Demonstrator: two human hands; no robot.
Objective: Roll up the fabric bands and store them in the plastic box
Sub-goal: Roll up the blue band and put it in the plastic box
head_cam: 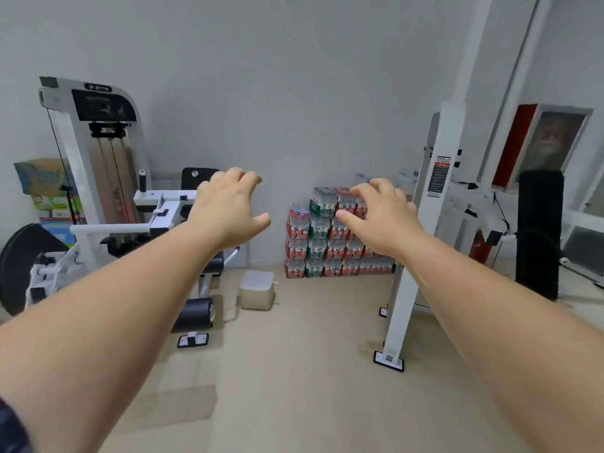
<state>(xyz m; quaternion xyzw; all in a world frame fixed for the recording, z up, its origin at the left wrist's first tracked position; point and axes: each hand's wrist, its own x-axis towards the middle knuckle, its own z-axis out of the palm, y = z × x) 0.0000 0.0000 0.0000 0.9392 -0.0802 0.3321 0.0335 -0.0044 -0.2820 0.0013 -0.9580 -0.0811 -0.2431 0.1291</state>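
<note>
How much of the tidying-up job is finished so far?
Nothing looks done yet: no fabric band shows anywhere. In hand, nothing either: the left hand and right hand reach out in the air with fingers loosely bent, no grip on anything. All the rolling and storing is left. A pale box stands on the floor.

bottle packs (pixel 313 253) partly behind right hand (pixel 382 220)

Weight machine (pixel 98 165), stacked bottle packs (pixel 327 237), white frame (pixel 421 223).
</note>
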